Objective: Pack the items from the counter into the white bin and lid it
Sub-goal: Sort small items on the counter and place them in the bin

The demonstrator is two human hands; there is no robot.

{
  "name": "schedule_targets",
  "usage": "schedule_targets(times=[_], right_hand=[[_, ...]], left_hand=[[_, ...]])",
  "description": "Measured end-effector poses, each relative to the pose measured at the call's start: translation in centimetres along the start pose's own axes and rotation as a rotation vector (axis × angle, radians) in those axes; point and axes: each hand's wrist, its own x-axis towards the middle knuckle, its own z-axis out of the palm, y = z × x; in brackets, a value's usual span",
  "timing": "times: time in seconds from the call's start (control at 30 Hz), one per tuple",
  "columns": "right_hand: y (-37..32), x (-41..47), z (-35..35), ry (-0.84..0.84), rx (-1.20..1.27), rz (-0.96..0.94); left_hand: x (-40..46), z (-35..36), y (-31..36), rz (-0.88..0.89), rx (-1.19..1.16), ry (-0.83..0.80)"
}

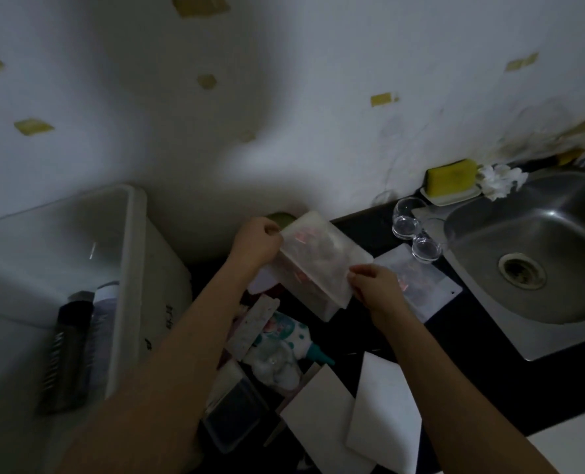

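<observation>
Pouch [318, 258] between both hands (gripped).

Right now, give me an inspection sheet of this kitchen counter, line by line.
Surface: dark counter, dim light, crowded.
Job's things: white bin open at left, dark items already inside; no lid identified. Translucent pouch held above the counter. Second pouch lying flat. Baby-print bottle, clear case and white sheets unpacked.
Clutter: two glass cups, yellow sponge.
Grippers: left hand and right hand each pinch an end of the pouch.
Cables: nothing seen.
Surroundings: steel sink at right, white tiled wall.
</observation>
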Motion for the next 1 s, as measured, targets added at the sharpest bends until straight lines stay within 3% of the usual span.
schedule_targets(times=[0.13,0.3,0.57,0.73,1.0], right_hand=[[-4.2,-1.8,2.3,0.092,-0.033,-0.295],[-9.7,-6.5,6.3,0.029,0.012,-0.572],[-14.3,-14.5,16.2,-0.297,0.104,-0.687],[-13.9,-17.7,23.4,-0.402,-0.053,-0.762],[-9.8,-18.6,33.9,-0.44,-0.404,-0.835]], left_hand=[[-1.8,-4.6,0.1,0.054,-0.14,0.07],[-5.2,-11.5,-0.4,0.156,-0.225,0.25],[-12.0,-22.8,-6.5,0.14,-0.231,0.453],[-14.9,-26.8,-12.7,-0.002,-0.25,0.536],[-16.2,-28.7,-21.9,-0.227,-0.431,0.479]])
